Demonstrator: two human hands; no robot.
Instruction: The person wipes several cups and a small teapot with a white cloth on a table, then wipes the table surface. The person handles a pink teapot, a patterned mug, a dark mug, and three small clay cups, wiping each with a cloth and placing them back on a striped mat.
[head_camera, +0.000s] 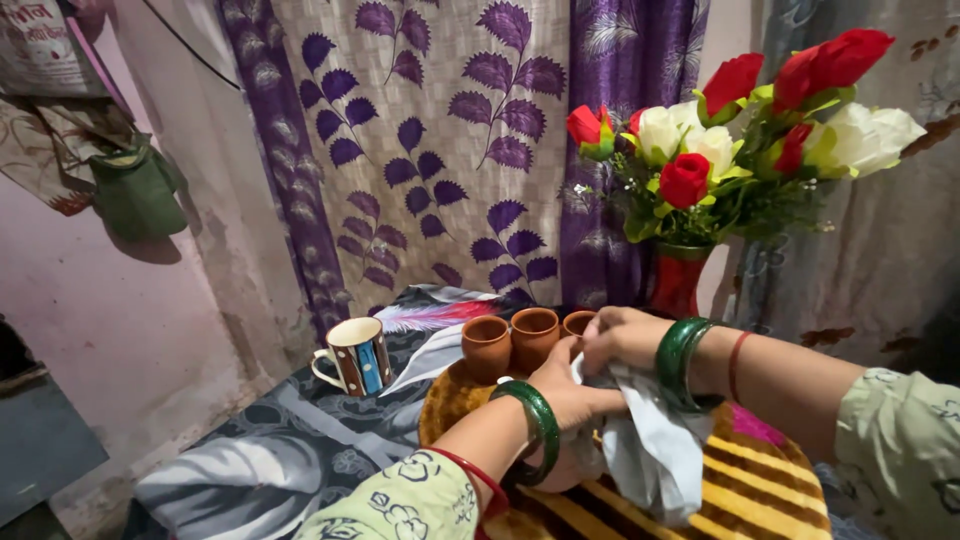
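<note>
My left hand (565, 395) and my right hand (622, 338) meet over a yellow and brown striped mat (760, 480). Both grip a white cloth (655, 450) that hangs down between them; something pale is wrapped in it under my left hand, hidden by the cloth. Green bangles sit on both wrists. Three small brown clay cups (487, 345) (534, 335) (577, 322) stand in a row just beyond my hands, the rightmost partly hidden by my right hand.
A striped mug (360, 355) stands to the left on a grey leaf-print tablecloth (260, 460). A red vase (680, 280) of red and white flowers stands behind my hands. Purple leaf curtains hang at the back; the table's left edge drops to the floor.
</note>
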